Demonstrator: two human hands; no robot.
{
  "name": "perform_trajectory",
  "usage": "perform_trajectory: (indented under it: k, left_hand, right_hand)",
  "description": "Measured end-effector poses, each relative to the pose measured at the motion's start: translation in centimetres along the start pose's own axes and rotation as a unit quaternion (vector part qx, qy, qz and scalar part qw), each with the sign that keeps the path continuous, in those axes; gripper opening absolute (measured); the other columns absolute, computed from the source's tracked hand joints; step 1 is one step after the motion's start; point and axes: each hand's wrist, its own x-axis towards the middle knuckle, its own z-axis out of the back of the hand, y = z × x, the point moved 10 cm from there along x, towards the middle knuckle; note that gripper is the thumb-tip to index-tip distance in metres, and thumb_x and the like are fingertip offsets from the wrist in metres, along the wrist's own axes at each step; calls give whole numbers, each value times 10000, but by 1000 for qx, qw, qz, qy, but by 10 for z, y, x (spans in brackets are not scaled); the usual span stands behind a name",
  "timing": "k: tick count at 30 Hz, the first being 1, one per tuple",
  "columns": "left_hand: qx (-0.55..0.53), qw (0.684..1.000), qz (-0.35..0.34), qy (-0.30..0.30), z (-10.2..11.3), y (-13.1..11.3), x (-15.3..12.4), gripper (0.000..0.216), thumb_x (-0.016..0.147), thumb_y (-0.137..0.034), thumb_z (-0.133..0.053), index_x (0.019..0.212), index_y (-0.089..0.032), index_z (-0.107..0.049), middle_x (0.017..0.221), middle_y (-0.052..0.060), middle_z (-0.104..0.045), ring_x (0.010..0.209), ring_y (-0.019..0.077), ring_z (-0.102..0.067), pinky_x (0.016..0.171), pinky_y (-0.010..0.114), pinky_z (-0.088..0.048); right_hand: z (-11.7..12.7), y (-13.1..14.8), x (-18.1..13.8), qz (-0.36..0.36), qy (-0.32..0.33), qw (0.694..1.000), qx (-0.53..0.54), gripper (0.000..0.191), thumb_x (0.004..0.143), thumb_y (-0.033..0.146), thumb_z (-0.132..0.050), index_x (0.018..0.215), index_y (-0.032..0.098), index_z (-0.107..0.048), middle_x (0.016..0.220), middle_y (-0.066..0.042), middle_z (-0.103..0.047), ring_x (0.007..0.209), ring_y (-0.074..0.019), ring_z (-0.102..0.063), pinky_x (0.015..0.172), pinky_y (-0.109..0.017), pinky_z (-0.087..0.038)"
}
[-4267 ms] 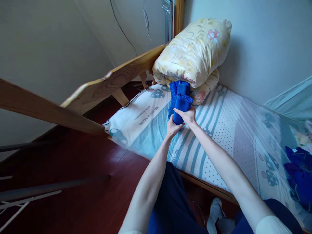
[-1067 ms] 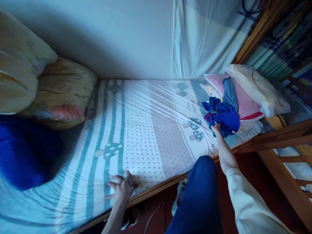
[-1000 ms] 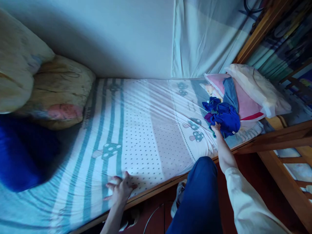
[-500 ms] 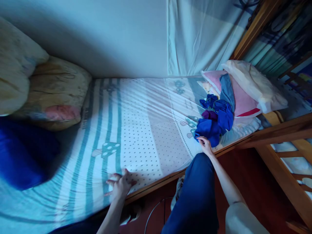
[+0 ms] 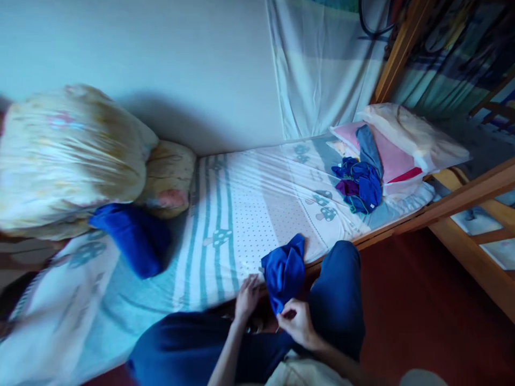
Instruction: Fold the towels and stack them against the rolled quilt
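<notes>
A piece of blue clothing (image 5: 284,271) lies over the near edge of the bed, its far part on the patterned sheet (image 5: 257,214). My right hand (image 5: 296,321) is closed in a pinch on its near corner, just above my lap. At the garment's left side rests my left hand (image 5: 247,297), fingers stretched out near the mattress edge. Whether those fingertips touch the cloth I cannot tell. Further right on the bed, a heap of blue and purple clothes (image 5: 364,182) sits crumpled.
A rolled blue cloth (image 5: 134,241) lies on the left of the bed, before large pale cushions (image 5: 76,161). Pink and white pillows (image 5: 396,155) are piled at the right end. A wooden rail (image 5: 466,195) runs along there. The wall and a curtain (image 5: 317,75) stand behind.
My right hand has drawn one blue garment from the heap leftward to my lap. My left hand has come rightward beside it. The view has turned left, showing more of the cushions.
</notes>
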Motion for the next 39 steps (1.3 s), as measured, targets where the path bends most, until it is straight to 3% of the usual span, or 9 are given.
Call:
perform_trajectory:
  k: [3, 6, 10, 15, 20, 25, 31, 35, 39]
  left_hand:
    - [-140, 990, 0, -28, -1, -29, -59, 461, 918, -291, -446, 1331, -206, -631, 1351, 126, -654, 1302, 278, -591, 1109, 462, -489]
    - [-219, 974, -30, -57, 15, -70, -94, 464, 964, -356, -476, 1392, -205, -577, 1417, 133, -608, 1341, 262, -559, 1148, 466, -455]
    - [-271, 957, -87, -62, 49, -119, -97, 418, 989, -327, -487, 1384, -224, -577, 1425, 119, -602, 1347, 242, -552, 1165, 468, -438]
    - [-256, 939, -229, -13, 66, -163, -106, 390, 943, -145, -456, 1251, -231, -680, 1302, 111, -664, 1299, 236, -570, 1155, 467, -444]
    - [-204, 955, -217, 12, 54, -144, -109, 457, 840, -24, -415, 1123, -209, -721, 1092, 102, -684, 1049, 209, -645, 1014, 403, -534]
    - [-187, 968, -166, -14, 67, -109, -85, 425, 793, -27, -420, 1061, -173, -716, 1026, 97, -676, 971, 208, -663, 927, 366, -567]
    - [-185, 956, -149, -170, 172, -99, -78, 429, 841, -29, -390, 1076, -184, -714, 943, 61, -691, 875, 164, -686, 813, 266, -571]
    - [-115, 928, -255, -248, 257, -140, -124, 399, 946, -69, -407, 1202, -205, -682, 927, 50, -715, 832, 141, -691, 772, 232, -560]
    - [-53, 896, -340, -280, 310, -182, -174, 407, 953, -42, -421, 1258, -195, -643, 891, 57, -736, 788, 135, -705, 721, 226, -560]
  right_hand:
    - [-37, 5, -44, -20, 2, 999, 25, 224, 738, 457, -703, 661, 256, -642, 631, 9, -637, 633, -198, -627, 606, -319, -518]
    - [-36, 20, -59, -29, -36, 997, 62, 250, 767, 441, -685, 680, 229, -584, 610, 22, -588, 581, -147, -552, 593, -271, -491]
    - [-24, 64, -61, 30, -9, 997, 71, 201, 805, 375, -667, 710, 223, -576, 625, 24, -569, 596, -139, -521, 577, -246, -463]
    - [-49, 112, -105, 146, 104, 984, 16, 100, 784, 151, -565, 721, 219, -600, 715, 13, -601, 668, -138, -562, 662, -250, -468]
    - [-56, 115, -137, 150, 107, 982, 41, 128, 814, 132, -563, 727, 214, -607, 724, 8, -592, 683, -142, -570, 651, -245, -461]
    - [-31, 122, -130, 148, 80, 984, 49, 140, 869, 195, -592, 734, 205, -629, 710, 8, -574, 640, -134, -538, 584, -232, -429]
    - [-6, 133, -106, 215, 12, 975, -53, 117, 822, 128, -568, 810, 221, -639, 684, 36, -529, 593, -122, -512, 588, -228, -443]
    - [-19, 132, -88, 226, -15, 969, -96, 159, 756, 98, -563, 841, 227, -601, 713, 37, -558, 601, -127, -524, 607, -232, -472]
    - [-51, 137, -74, 223, 33, 971, -79, 215, 712, 61, -529, 830, 227, -598, 813, -5, -622, 704, -152, -585, 654, -245, -498]
